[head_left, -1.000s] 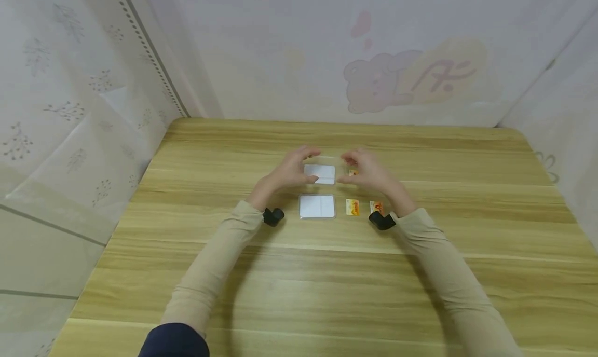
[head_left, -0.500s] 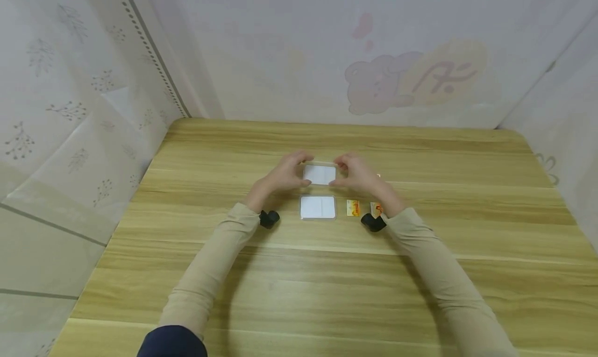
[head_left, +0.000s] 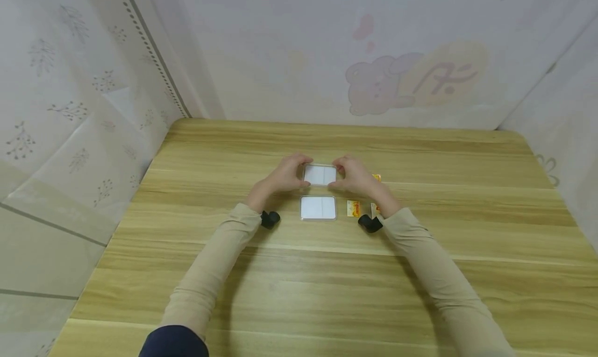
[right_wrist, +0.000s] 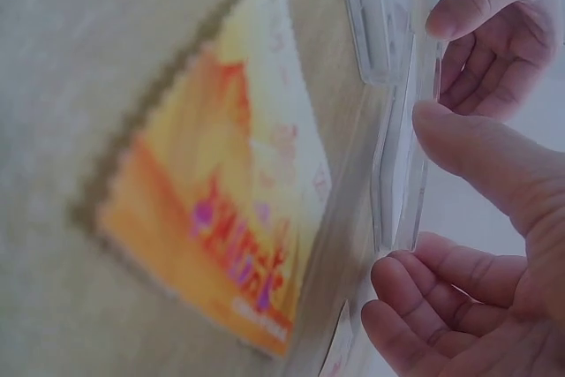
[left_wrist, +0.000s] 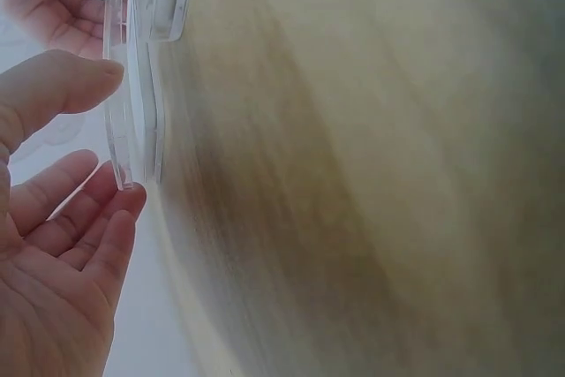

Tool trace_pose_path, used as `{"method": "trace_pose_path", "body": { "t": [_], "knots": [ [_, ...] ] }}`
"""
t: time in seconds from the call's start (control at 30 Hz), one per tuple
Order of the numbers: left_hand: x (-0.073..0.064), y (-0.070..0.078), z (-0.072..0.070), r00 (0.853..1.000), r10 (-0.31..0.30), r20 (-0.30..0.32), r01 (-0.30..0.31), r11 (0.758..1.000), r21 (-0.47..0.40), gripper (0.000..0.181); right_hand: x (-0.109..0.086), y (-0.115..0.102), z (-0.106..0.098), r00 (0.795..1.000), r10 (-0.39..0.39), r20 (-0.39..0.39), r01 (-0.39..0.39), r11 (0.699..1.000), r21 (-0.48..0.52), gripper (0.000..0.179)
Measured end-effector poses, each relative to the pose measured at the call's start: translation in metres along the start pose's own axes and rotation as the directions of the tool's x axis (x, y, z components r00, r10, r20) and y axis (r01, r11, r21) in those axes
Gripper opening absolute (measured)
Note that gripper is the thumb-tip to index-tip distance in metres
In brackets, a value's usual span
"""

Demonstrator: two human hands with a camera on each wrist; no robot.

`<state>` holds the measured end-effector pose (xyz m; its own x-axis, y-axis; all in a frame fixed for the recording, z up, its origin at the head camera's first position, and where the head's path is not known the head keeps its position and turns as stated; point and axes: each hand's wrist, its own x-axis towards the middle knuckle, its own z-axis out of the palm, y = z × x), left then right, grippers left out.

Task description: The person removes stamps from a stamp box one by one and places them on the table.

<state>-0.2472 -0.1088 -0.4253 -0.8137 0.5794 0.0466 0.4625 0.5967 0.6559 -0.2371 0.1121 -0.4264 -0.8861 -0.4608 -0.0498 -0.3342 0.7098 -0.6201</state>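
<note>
My left hand (head_left: 284,174) and right hand (head_left: 356,176) hold a clear plastic lid (left_wrist: 117,121) by its opposite short ends. Each thumb is at the near edge, with fingertips round the far edge. Directly under the lid is a shallow clear case (left_wrist: 159,143) with a white insert; a thin gap shows between them in the left wrist view. The lid also appears edge-on in the right wrist view, between thumb and fingers. A second flat clear case (head_left: 317,207) with a white insert lies nearer to me on the table.
Right of the cases lie small orange-and-yellow stamps with toothed edges: one stamp (head_left: 353,208) beside the near case, another (head_left: 375,209) partly behind the right wrist, a third (head_left: 376,177) beyond the right hand. Black wrist cameras (head_left: 270,219) hang under both sleeves. The wooden table (head_left: 299,294) meets a curtain behind.
Both hands have come down with the lid onto the far case. The right hand has shifted left, uncovering part of the far stamp.
</note>
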Motion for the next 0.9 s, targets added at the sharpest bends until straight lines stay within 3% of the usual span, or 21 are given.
{"method": "trace_pose_path", "body": {
  "t": [0.9],
  "knots": [
    [0.0016,-0.0054,0.0029,0.998,-0.048,0.051,0.047,0.999,0.024,0.059,0.0036,-0.007,0.0036,1.0,0.004,0.027,-0.002,0.997,-0.075,0.062]
  ]
}}
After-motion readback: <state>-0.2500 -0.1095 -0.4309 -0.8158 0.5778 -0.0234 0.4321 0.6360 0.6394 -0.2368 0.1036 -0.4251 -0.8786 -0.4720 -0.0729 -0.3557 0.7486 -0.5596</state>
